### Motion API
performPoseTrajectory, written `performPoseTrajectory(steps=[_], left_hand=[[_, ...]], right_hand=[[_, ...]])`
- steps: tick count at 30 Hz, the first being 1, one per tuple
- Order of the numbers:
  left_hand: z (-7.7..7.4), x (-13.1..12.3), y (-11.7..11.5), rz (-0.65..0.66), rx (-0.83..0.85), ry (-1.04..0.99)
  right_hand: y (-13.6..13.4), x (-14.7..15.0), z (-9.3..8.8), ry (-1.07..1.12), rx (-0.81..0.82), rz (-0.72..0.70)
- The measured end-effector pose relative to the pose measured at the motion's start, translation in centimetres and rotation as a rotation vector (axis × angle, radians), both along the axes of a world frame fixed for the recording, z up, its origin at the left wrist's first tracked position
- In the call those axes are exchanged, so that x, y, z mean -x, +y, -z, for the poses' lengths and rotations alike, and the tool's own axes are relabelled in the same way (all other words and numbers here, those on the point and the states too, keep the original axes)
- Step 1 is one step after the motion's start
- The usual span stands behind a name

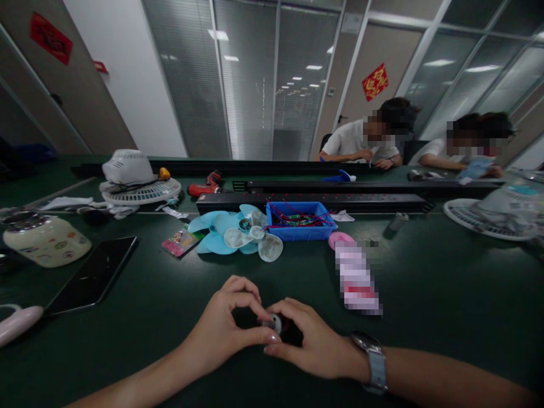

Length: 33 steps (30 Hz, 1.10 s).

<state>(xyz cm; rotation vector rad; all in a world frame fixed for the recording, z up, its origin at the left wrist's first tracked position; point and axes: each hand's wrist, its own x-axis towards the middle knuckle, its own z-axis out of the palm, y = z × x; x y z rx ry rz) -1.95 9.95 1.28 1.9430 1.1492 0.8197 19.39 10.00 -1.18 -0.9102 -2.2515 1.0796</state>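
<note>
A small round metal part (276,324), grey with dark holes in its face, is held between my two hands just above the green table. My left hand (229,317) pinches it from the left between thumb and fingertips. From the right, the curled fingers and thumb of my right hand (312,340) close on the same part; a watch is on that wrist. Fingers cover much of the part, so its full shape is hidden. Beyond my hands are light-blue and clear fan blades (219,231) and a blue bin (301,231) of red and green wires.
A dark tablet (91,275) and a cream appliance housing (45,241) lie left. Fan parts (138,192) and a red power drill (206,186) stand farther back near long black rails (318,202). A pink-topped package (357,277) lies right. Two people sit across the table.
</note>
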Motion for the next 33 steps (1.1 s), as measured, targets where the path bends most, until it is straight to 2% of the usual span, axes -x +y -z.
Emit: performPoseTrajectory(steps=[4,8,15,23,29,33], left_hand=[[-0.53,0.05,-0.02,0.092,-0.019,0.039],[-0.28,0.26,0.43,0.200,-0.006,0.027],[0.25,0.20,0.64,0.130,-0.018,-0.032],[0.11,0.18,0.13,0.040,-0.106,0.029],[-0.14,0.10,0.19,0.145,-0.062,0.033],[0.12,0.19,0.52,0.157,-0.037,0.018]], right_hand=[[0.04,-0.03,0.00,0.010,-0.004,-0.009],[-0.01,-0.03,0.00,0.013,0.000,0.000],[0.10,0.11,-0.24,-0.005,0.004,0.001],[0.04,-0.06,-0.04,-0.004,0.000,-0.007],[0.10,0.08,0.12,0.001,-0.018,0.002],[0.07,0.08,-0.03,0.016,-0.011,-0.005]])
